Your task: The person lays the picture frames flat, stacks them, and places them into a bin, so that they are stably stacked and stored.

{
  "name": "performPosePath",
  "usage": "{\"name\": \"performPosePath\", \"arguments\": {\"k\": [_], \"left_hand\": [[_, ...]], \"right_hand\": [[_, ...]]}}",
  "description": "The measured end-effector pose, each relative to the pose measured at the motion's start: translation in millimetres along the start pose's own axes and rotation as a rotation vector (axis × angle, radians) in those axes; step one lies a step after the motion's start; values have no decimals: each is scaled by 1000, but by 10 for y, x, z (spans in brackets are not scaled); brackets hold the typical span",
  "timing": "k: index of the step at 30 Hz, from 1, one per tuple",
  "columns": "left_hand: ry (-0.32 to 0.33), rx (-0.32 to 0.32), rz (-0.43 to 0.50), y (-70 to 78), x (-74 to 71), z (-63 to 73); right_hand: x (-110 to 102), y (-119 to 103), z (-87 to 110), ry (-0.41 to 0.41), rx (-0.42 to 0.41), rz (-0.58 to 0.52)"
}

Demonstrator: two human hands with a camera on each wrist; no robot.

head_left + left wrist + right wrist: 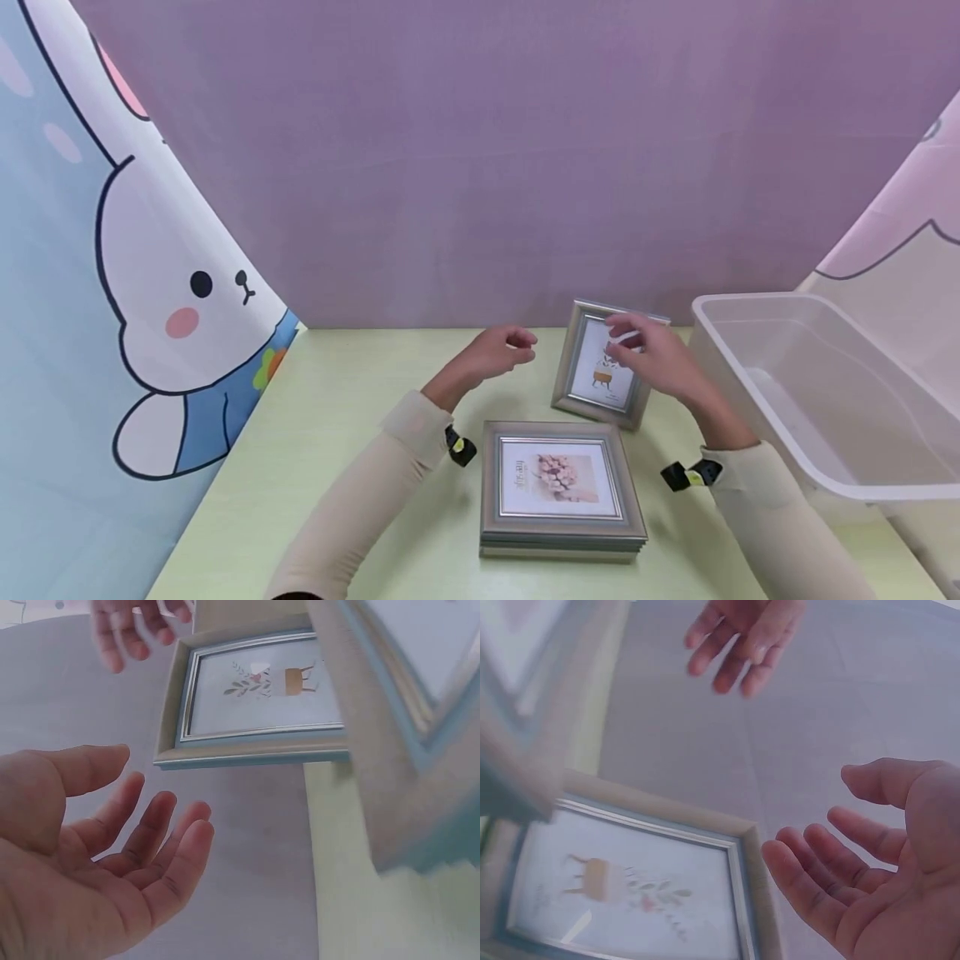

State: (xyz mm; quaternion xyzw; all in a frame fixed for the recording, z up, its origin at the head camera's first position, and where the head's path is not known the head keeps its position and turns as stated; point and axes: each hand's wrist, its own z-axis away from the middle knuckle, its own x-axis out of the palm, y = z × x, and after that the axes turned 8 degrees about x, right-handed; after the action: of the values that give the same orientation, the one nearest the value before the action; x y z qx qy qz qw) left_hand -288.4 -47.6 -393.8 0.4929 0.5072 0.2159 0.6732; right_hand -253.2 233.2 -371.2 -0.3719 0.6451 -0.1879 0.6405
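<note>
A picture frame with a plant print stands tilted back behind a stack of picture frames lying flat on the table. The stack's top print shows pink flowers. My left hand hovers left of the standing frame, its fingers loosely bent and holding nothing. In front of that frame's right side, my right hand hides part of the print from the head view. Both wrist views show the relaxed fingers of the left hand and right hand apart from the standing frame.
To the right is a translucent white plastic bin with a raised rim. A purple cloth backdrop rises behind the pale green table. Cartoon-printed sheets hang at the sides.
</note>
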Motion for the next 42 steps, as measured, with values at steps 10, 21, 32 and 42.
{"name": "performPosePath", "arguments": {"k": [10,21,32,42], "left_hand": [[42,-70,104,36,222,-434],[152,-132,197,-156,457,-659],[228,-130,176,-175,697,-807],[248,-152,173,-174,768,-822]], "right_hand": [[-132,-172,-449,98,18,70],[78,-151,-1030,59,2,322],[181,-13,-1137,25,-31,431],[182,28,-1106,48,-49,465]]}}
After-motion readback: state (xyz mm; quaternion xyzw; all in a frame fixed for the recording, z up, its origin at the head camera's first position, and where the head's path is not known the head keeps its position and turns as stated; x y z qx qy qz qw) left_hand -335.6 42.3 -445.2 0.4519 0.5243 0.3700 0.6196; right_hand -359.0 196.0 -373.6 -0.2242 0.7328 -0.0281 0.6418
